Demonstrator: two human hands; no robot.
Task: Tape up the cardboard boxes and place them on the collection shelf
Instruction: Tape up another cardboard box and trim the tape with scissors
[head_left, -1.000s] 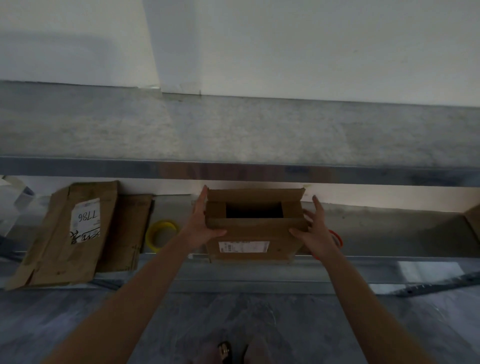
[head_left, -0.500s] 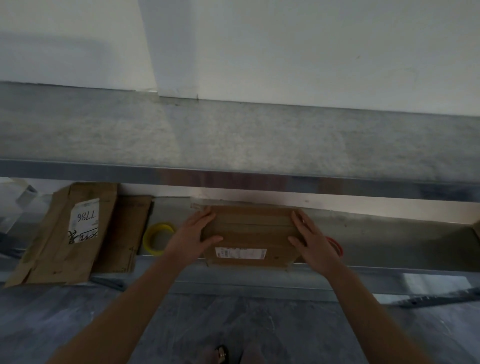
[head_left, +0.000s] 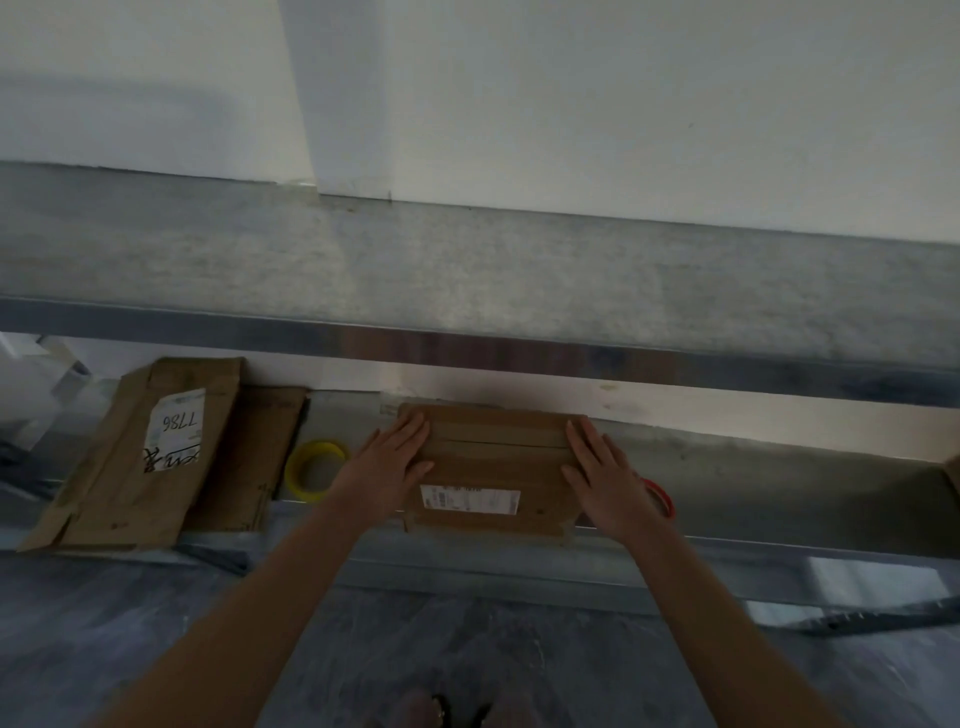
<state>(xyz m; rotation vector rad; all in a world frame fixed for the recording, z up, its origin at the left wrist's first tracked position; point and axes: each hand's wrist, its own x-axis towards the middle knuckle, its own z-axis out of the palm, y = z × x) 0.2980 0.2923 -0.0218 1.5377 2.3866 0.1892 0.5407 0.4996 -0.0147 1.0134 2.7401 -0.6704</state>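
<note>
White wall (head_left: 571, 104) and grey steel shelving fill the view, and the action is on the lower shelf (head_left: 779, 483).

On the left hand (head_left: 387, 465) the fingers (head_left: 410, 431) lie straight and close together, flat on the left end of the box (head_left: 493, 462). The thumb reaches across the top toward the middle. The right hand (head_left: 608, 480) mirrors it: its fingers (head_left: 584, 444) are straight and press down on the right end, with the thumb angled inward. Neither hand curls round anything; both simply press on the cardboard.

The box sits on the lower shelf with its flaps folded down, and a dark seam runs across the top between the hands. A white label (head_left: 470, 499) is stuck on its near side. The near edge of the box reaches the front lip of the shelf.

Just left of the box, beside the left wrist, lies a yellow tape roll (head_left: 315, 470). Just right of the box, partly hidden behind the right hand, is a red tape roll (head_left: 662, 501). Further left of the box lie two flat cartons: a plain one (head_left: 254, 457) and, overlapping it, a larger one (head_left: 104, 478) with a white sticker bearing handwriting. Above the box runs the upper shelf (head_left: 467, 275), bare and dull grey. Below the box is the grey floor (head_left: 363, 649), with the person's feet (head_left: 447, 712) at the bottom edge.
</note>
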